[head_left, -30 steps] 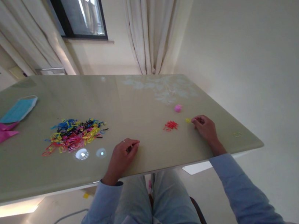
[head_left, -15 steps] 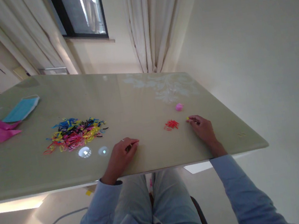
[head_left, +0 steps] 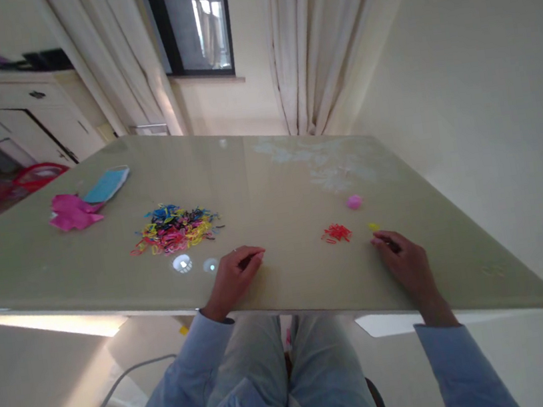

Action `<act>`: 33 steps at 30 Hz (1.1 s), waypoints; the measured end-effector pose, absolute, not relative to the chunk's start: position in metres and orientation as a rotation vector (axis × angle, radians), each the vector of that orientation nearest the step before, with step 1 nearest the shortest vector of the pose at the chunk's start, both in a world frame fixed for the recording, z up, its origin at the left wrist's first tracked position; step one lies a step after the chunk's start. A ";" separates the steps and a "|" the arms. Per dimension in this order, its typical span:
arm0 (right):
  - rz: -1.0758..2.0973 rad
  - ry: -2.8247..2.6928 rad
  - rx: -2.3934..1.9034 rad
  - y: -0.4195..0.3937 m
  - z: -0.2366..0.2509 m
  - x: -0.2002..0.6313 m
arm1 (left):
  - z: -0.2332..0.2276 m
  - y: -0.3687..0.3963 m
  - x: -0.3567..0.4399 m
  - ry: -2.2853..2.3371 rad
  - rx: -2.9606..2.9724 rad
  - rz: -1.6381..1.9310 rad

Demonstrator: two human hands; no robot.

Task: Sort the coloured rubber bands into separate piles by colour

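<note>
Tabletop [head_left: 273, 183]: yellow band [head_left: 373, 226] beyond fingers [head_left: 380, 239].

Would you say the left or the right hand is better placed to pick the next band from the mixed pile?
Probably left: the left hand rests nearer the mixed pile, while the right hand sits beside the yellow bit.

Just beyond our right hand [head_left: 408, 262], off its fingertips, we see a small yellow band cluster [head_left: 373, 226] lying flat on the worktop [head_left: 273, 183], close to the fingers but apart from them. To the left of that hand lies a little heap of red bands [head_left: 336, 233], loosely tangled and flat. Farther out from the hand sits a small pink clump [head_left: 353, 202]. Well to the left of our left hand [head_left: 235, 278] spreads a large mixed pile of coloured bands [head_left: 174, 228] in yellow, pink, blue and black.
</note>
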State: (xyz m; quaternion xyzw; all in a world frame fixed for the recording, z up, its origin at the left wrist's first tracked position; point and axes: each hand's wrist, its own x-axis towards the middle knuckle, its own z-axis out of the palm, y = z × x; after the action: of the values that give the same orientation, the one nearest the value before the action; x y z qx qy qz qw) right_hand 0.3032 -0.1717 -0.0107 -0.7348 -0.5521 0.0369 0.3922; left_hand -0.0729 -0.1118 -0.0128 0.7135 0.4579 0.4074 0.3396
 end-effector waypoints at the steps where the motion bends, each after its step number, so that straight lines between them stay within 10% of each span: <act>1: 0.103 -1.428 -1.858 -0.176 -0.011 0.302 | -0.012 -0.112 -0.078 1.221 1.839 1.069; 33: 0.191 -1.355 -1.905 -0.204 -0.018 0.300 | 0.013 -0.042 -0.165 2.129 2.009 0.734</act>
State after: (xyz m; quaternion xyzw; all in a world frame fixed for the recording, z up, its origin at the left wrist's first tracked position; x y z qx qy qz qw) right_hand 0.3004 -0.2042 -0.0178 -0.7486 -0.5324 0.0752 0.3879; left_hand -0.1652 -0.0422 0.0126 0.6644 0.7041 0.2428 0.0616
